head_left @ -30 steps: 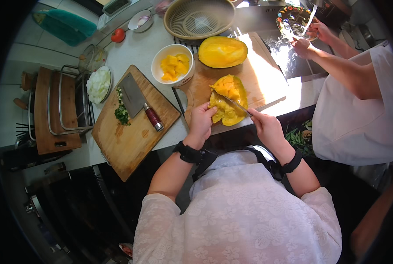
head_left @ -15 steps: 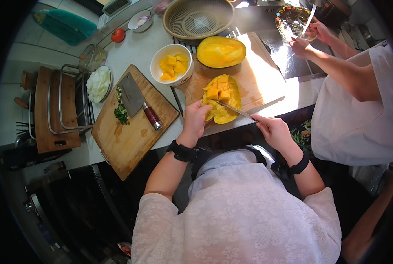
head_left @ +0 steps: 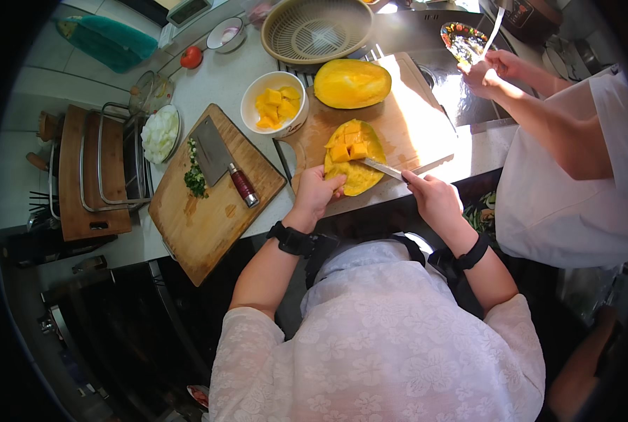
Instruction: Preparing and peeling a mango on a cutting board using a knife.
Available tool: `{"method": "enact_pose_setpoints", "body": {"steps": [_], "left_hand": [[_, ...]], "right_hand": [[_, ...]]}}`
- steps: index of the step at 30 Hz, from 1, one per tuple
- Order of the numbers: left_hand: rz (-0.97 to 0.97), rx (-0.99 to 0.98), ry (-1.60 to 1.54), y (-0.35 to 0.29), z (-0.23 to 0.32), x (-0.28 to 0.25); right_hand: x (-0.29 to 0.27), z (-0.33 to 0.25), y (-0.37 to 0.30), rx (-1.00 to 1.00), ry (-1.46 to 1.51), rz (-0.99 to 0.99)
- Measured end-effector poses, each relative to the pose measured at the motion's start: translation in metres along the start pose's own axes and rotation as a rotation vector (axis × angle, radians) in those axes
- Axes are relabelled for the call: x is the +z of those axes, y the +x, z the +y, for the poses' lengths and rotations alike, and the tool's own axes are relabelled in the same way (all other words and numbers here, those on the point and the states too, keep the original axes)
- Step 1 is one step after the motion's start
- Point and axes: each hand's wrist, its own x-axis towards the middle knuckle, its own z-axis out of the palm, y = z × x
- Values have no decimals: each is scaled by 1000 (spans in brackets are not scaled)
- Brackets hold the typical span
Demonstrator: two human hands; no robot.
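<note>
My left hand [head_left: 316, 194] grips the lower left edge of a scored mango half [head_left: 359, 181] at the near side of a light cutting board [head_left: 412, 130]. Cut cubes still sit in the upper part of its yellow flesh; the lower part is scraped bare. In my right hand [head_left: 435, 201] is a knife [head_left: 385, 169], its blade lying in the flesh just below the cubes. Another mango half [head_left: 352, 83], uncut, rests cut side up farther back on the board. To its left, a white bowl [head_left: 246, 105] holds several mango cubes.
On the left, a wooden board [head_left: 194, 239] carries a cleaver [head_left: 214, 151] and chopped greens [head_left: 195, 176]. A plate of pale chopped vegetable [head_left: 160, 133], a tomato [head_left: 191, 58] and a colander [head_left: 266, 35] stand behind. At right, another person's hands [head_left: 493, 74] hold a patterned bowl [head_left: 463, 43] by the sink.
The knife blade has slid right and down, below the cubes. My left fingers have moved lower on the mango half. The other person's patterned bowl has tilted.
</note>
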Motion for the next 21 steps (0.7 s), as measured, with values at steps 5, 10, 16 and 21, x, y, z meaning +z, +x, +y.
{"method": "enact_pose_setpoints", "body": {"steps": [5, 10, 16, 21], "left_hand": [[-11, -18, 81, -4, 4, -4], [-30, -9, 161, 1, 1, -15], [-19, -18, 210, -5, 8, -21], [160, 339, 1115, -13, 19, -31]], "right_hand": [[1, -1, 6, -3, -9, 7], [5, 2, 13, -30, 42, 49], [1, -3, 19, -12, -35, -5], [-10, -9, 25, -58, -218, -64]]}}
